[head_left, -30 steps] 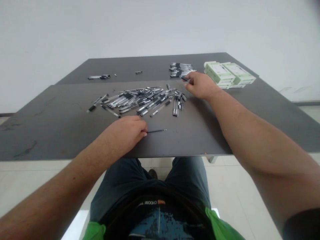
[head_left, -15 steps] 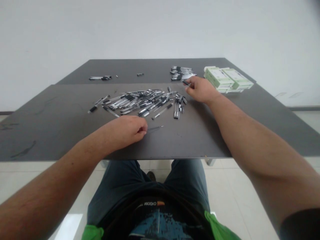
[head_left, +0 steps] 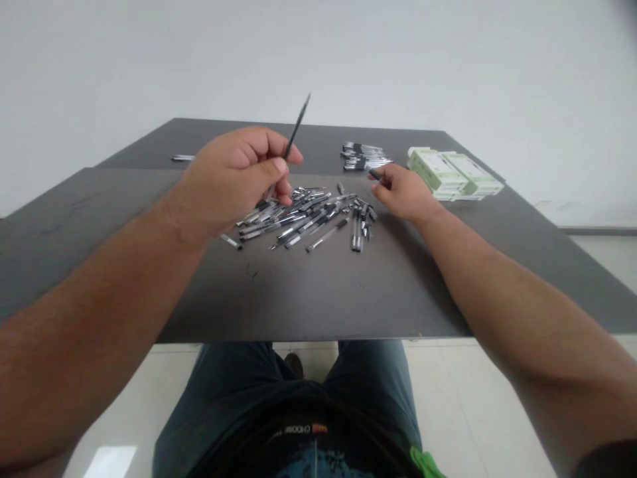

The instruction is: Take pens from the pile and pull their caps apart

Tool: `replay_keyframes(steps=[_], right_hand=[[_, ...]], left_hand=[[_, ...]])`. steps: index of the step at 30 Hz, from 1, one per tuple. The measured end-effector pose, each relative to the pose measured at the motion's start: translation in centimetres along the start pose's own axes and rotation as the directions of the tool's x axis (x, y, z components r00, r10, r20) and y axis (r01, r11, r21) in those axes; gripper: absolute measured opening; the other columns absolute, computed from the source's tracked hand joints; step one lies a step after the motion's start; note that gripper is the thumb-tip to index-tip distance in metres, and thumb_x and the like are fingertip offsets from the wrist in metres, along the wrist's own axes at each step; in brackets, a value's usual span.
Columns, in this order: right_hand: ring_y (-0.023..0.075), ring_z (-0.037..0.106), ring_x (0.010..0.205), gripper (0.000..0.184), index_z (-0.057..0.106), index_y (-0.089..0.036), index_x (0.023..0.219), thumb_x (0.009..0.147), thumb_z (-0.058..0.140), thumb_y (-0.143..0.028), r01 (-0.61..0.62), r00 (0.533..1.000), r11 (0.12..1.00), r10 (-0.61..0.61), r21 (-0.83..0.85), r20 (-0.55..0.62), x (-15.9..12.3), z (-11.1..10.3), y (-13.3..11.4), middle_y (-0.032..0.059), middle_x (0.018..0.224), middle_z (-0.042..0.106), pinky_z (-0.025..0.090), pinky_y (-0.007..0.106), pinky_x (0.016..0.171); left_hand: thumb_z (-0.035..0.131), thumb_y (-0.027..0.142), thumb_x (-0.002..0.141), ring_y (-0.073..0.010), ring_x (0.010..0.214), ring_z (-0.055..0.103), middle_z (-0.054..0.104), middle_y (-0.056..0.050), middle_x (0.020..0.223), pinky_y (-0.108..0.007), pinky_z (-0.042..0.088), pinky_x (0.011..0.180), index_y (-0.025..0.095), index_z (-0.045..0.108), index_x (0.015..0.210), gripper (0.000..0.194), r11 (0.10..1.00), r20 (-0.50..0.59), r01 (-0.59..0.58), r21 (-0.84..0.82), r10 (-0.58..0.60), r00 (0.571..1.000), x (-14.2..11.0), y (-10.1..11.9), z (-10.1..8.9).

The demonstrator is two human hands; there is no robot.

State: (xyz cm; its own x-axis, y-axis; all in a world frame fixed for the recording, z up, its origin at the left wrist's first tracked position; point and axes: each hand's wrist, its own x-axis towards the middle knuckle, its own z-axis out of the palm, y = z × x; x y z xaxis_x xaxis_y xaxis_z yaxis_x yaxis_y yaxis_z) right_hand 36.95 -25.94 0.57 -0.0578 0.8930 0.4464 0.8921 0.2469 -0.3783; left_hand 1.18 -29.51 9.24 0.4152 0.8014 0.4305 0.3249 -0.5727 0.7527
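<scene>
A plain pale wall point(head_left: 298, 53) stands behind the dark grey tabletop point(head_left: 318, 299), a light tiled floor point(head_left: 462, 385) below. On it lies a loose pen pile point(head_left: 303, 216), clear and black; green-and-white boxes point(head_left: 452, 174) sit beyond its right side, with a tidier row of pens point(head_left: 365, 158) closer behind. The left hand point(head_left: 249, 169), over the pile's left side, pinches a slim dark refill point(head_left: 297, 126), slanting tip-up. The right hand point(head_left: 405, 192), right of the pile, grips a dark-ended pen part point(head_left: 375, 174), mostly hidden. Half a second ago the refill was low, before the pile.
</scene>
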Motion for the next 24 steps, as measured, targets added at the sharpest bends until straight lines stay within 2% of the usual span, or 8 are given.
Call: replay_keyframes(steps=[3, 6, 7, 9, 11, 14, 19, 24], right_hand=[[0.0344, 0.075, 0.086, 0.043, 0.083, -0.02, 0.127, 0.093, 0.066, -0.038, -0.013, 0.999, 1.0, 0.014, 0.005, -0.031, -0.2, -0.2, -0.7, 0.0117, 0.094, 0.085, 0.06, 0.048, 0.088], [0.0345, 0.076, 0.085, 0.042, 0.083, -0.02, 0.126, 0.092, 0.066, -0.038, -0.022, 0.999, 1.0, 0.022, 0.002, -0.046, -0.6, -0.4, -1.6, 0.0116, 0.095, 0.085, 0.061, 0.049, 0.088], [0.0345, 0.076, 0.085, 0.041, 0.083, -0.021, 0.126, 0.093, 0.066, -0.038, -0.019, 0.999, 1.0, 0.019, 0.001, -0.04, -0.7, -0.5, -2.0, 0.0112, 0.095, 0.085, 0.061, 0.05, 0.088], [0.0344, 0.077, 0.085, 0.04, 0.083, -0.023, 0.127, 0.094, 0.066, -0.04, -0.003, 1.0, 1.0, 0.003, 0.003, -0.019, -1.0, -0.6, -2.8, 0.01, 0.095, 0.085, 0.062, 0.05, 0.087], [0.0343, 0.077, 0.086, 0.039, 0.082, -0.025, 0.127, 0.094, 0.067, -0.042, 0.016, 1.0, 1.0, -0.016, 0.003, 0.002, -1.2, -0.7, -3.6, 0.0095, 0.097, 0.085, 0.062, 0.05, 0.087], [0.034, 0.078, 0.087, 0.038, 0.082, -0.026, 0.126, 0.095, 0.068, -0.043, 0.05, 0.998, 0.999, -0.051, 0.01, 0.04, -1.6, -0.8, -4.7, 0.0095, 0.098, 0.085, 0.062, 0.049, 0.086], [0.0338, 0.079, 0.089, 0.04, 0.08, -0.025, 0.13, 0.101, 0.066, -0.049, 0.108, 0.99, 0.992, -0.113, 0.059, 0.08, -2.3, -1.0, -6.2, 0.0099, 0.101, 0.085, 0.061, 0.047, 0.083], [0.0308, 0.079, 0.095, 0.04, 0.079, -0.024, 0.121, 0.115, 0.052, -0.054, 0.253, 0.965, 0.957, -0.26, 0.143, 0.03, -3.0, -1.0, -6.9, 0.0094, 0.101, 0.083, 0.059, 0.043, 0.087]], left_hand=[[0.065, 0.028, 0.106, -0.0119, 0.069, 0.07, 0.069, 0.002, 0.077, -0.032, 0.065, 0.075, 0.019, 0.073, 0.106, 0.012, 0.968, -0.132, -0.151, -0.202, 0.125, 0.983, 1.9, -0.5, 0.2], [0.069, 0.045, 0.11, -0.0091, 0.068, 0.067, 0.072, 0.006, 0.076, -0.026, 0.063, 0.07, 0.023, 0.075, 0.104, 0.024, 0.965, -0.294, -0.243, -0.099, 0.205, 0.933, 2.6, -2.3, 0.6], [0.07, 0.049, 0.11, -0.0076, 0.067, 0.067, 0.073, 0.007, 0.077, -0.024, 0.061, 0.067, 0.024, 0.075, 0.104, 0.027, 0.968, -0.338, -0.248, -0.042, 0.22, 0.915, 2.5, -3.1, 0.8], [0.068, 0.051, 0.112, -0.0077, 0.067, 0.069, 0.076, 0.006, 0.082, -0.025, 0.06, 0.065, 0.025, 0.075, 0.104, 0.028, 0.982, -0.363, -0.185, 0.024, 0.181, 0.914, 1.9, -4.6, 1.5], [0.062, 0.043, 0.114, -0.0105, 0.068, 0.074, 0.081, 0.002, 0.089, -0.028, 0.063, 0.068, 0.024, 0.074, 0.108, 0.023, 0.993, -0.269, -0.103, 0.049, 0.112, 0.956, 0.9, -5.7, 2.4], [0.054, 0.03, 0.114, -0.0145, 0.077, 0.081, 0.085, -0.003, 0.096, -0.029, 0.067, 0.076, 0.023, 0.07, 0.121, 0.019, 0.995, -0.156, -0.082, 0.049, 0.088, 0.984, -0.2, -6.2, 3.4], [0.054, 0.027, 0.112, -0.017, 0.085, 0.085, 0.086, -0.002, 0.096, -0.029, 0.069, 0.085, 0.023, 0.058, 0.135, 0.023, 0.996, -0.172, -0.093, -0.01, 0.09, 0.981, -0.7, -5.6, 3.8], [0.052, 0.034, 0.117, -0.0169, 0.082, 0.084, 0.085, 0.0, 0.091, -0.032, 0.068, 0.084, 0.025, 0.059, 0.123, 0.014, 0.981, -0.17, -0.187, -0.051, 0.176, 0.97, -0.7, -5.5, 4.0]])
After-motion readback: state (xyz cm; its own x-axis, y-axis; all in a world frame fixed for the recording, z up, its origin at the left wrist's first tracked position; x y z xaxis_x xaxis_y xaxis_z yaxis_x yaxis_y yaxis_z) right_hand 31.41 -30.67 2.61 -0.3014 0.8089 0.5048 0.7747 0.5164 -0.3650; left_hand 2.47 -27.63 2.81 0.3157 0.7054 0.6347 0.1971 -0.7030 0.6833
